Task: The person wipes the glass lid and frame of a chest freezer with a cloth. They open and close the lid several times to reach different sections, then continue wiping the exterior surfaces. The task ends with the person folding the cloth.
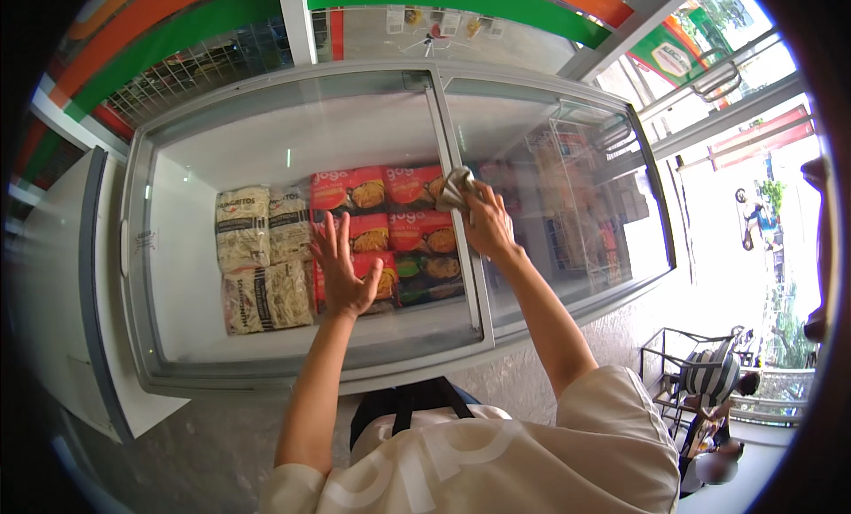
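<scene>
A chest freezer [266, 374] with sliding glass lids spans the view in front of me. My left hand [349, 274] lies with spread fingers on the left glass lid [279, 128], holding nothing. Bunched under the fingers of my right hand [488, 221] is a greyish cloth [457, 189], at the frame where the left lid meets the right glass lid [512, 128]. Through the glass I see red bags of frozen noodles or fries [422, 231] and clear bags of pale frozen fries [269, 298]. The cloth hides part of the lid's frame.
A wire basket with packages [578, 201] shows beneath the right lid. Another white cabinet [73, 248] stands close at the left. Window frames [296, 22] with green and orange bands run behind the freezer. People sit near a metal-framed chair [671, 354] at the lower right.
</scene>
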Demonstrator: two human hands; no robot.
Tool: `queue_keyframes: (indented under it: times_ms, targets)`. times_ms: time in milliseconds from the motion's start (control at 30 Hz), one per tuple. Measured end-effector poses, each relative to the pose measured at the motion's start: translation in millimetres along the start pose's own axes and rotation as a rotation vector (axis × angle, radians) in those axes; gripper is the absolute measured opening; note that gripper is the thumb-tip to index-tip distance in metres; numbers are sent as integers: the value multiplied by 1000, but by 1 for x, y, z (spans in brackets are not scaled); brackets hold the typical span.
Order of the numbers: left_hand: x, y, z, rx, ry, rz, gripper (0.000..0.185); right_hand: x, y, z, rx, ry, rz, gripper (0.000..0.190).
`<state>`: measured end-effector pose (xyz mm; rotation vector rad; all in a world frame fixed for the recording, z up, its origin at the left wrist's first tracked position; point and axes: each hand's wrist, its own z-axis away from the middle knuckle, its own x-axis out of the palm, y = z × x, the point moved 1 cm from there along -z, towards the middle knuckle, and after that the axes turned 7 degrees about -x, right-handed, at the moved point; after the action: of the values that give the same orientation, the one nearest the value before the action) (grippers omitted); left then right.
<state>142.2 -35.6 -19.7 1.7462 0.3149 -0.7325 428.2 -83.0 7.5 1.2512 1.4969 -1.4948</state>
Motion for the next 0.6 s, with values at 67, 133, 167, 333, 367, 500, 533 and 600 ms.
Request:
queue_keyframes:
  times_ms: [67, 133, 167, 333, 367, 500, 533, 600]
  targets:
    - [-3, -1, 3, 17, 65, 156, 90, -6, -13, 46, 32, -40, -7, 50]
    - [-12, -3, 10, 25, 132, 224, 85, -10, -26, 87, 46, -66, -5, 52]
    - [-17, -3, 18, 10, 142, 227, 84, -13, -30, 106, 48, -89, 2, 53]
    - [-44, 5, 84, -6, 153, 233, 81, -29, -51, 200, 27, -166, 24, 55]
    - [-48, 7, 101, 0, 147, 233, 81, -32, -54, 216, 27, -186, 38, 55]
    - [-74, 8, 161, -13, 166, 272, 83, -39, -64, 258, 53, -247, 58, 54]
    - [-83, 6, 173, -9, 171, 270, 83, -39, -67, 262, 46, -211, 21, 54]
    - [-100, 0, 195, -50, 214, 270, 84, -35, -75, 263, 42, -158, 32, 54]
